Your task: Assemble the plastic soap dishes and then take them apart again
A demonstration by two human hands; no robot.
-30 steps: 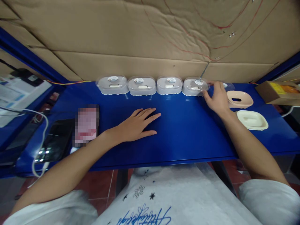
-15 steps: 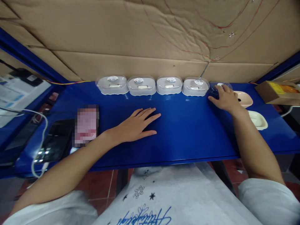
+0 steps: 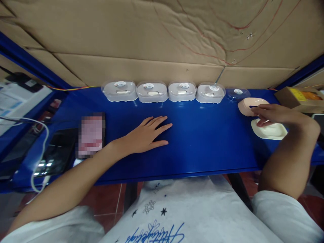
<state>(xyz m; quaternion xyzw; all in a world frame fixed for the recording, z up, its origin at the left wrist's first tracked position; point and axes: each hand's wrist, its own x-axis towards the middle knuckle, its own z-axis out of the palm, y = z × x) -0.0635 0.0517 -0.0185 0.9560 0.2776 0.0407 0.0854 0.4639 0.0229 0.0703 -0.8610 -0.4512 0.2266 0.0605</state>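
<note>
My left hand [image 3: 145,136] lies flat on the blue table [image 3: 202,141], fingers spread, holding nothing. Over at the right, my right hand [image 3: 269,114] is at the near edge of a pinkish oval piece with a dark opening [image 3: 245,107], its fingers bent together; whether they grip it is hard to see. Just below that hand is a cream oval tray [image 3: 269,132], partly covered by the fingers. Behind the pink piece rests a clear lid with a round label [image 3: 238,94].
Several grey boxes with clear lids [image 3: 152,92] line the back edge against a cardboard wall [image 3: 101,37]. A phone [image 3: 91,135] and a black device [image 3: 57,152] with a white cable lie at left. An open cardboard box [image 3: 298,99] stands at far right.
My right hand has left the clear lid and moved right, to the pink piece. The cream tray, partly hidden by my arm before, shows more of itself. My left hand stays put.
</note>
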